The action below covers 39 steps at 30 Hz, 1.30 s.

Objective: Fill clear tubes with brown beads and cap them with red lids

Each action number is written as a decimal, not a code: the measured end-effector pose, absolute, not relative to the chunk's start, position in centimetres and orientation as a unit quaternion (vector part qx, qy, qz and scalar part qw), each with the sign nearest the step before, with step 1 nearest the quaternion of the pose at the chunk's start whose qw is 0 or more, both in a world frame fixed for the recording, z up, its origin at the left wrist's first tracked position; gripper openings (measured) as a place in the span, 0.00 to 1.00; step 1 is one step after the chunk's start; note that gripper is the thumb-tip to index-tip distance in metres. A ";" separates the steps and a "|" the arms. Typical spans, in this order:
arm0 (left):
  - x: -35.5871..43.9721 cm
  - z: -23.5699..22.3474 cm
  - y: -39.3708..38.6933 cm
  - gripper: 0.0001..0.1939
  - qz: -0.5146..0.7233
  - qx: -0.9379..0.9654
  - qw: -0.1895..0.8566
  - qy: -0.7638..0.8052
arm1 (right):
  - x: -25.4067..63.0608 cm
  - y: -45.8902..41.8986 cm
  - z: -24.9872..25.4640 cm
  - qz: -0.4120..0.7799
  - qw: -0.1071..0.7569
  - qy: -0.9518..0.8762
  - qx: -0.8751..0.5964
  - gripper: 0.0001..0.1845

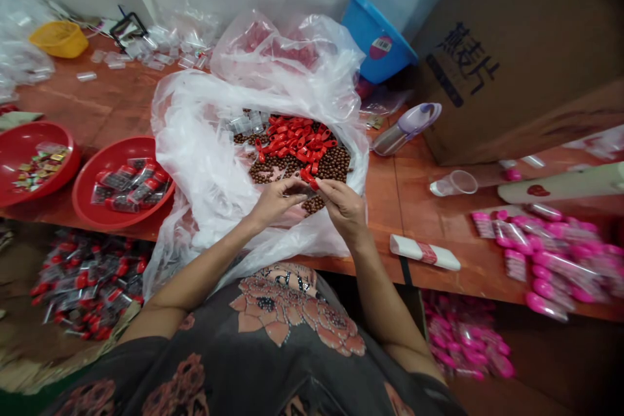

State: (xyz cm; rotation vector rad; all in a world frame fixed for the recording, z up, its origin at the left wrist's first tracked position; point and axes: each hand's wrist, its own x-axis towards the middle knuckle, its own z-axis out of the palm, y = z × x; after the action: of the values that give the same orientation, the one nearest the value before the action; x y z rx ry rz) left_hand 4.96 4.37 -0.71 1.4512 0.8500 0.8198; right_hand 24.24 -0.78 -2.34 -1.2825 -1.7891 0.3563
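My right hand (345,209) pinches a red plastic cap (309,178) with its fingertips, above an open plastic bag (188,143). Close beside it, my left hand (274,203) has thumb and fingers bent together around something small, perhaps clear, that I cannot make out. Below and beyond both hands, the bag holds many brown balls (336,162). A heap of red caps (297,138) lies on top of the balls. At the back left inside the bag are several clear plastic containers (248,122).
Left stand a red bowl (82,198) of filled red-capped containers and another red bowl (68,172) of wrapped pieces. Behind are a blue basin (368,26) and a large carton (487,71). Right are a bottle (402,131), a white rolled packet (412,251) and pink-capped tubes (550,247).
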 end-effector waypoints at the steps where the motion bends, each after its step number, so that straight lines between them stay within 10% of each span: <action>1: 5.0 -0.6 4.4 0.11 0.352 0.625 0.593 0.366 | 24.2 -0.8 -2.4 0.132 0.441 -0.723 -0.514 0.18; 9: 5.7 -1.8 4.1 0.20 0.372 0.482 0.694 0.384 | 22.5 -0.3 -3.5 0.078 0.398 -0.752 -0.520 0.38; 17: 5.9 -0.8 3.8 0.31 0.277 0.223 0.845 0.400 | 20.9 -1.3 -4.1 0.089 0.378 -0.750 -0.535 0.35; 39: 6.0 -2.0 2.8 0.32 0.312 0.346 0.747 0.474 | 19.3 -0.8 -3.3 0.040 0.293 -0.791 -0.535 0.37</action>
State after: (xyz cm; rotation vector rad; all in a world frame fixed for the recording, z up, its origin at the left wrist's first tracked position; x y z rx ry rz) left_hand 6.00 2.81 -2.01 0.7575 1.0368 0.6820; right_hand 19.27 -0.77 -3.26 -1.4262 -2.1077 0.1059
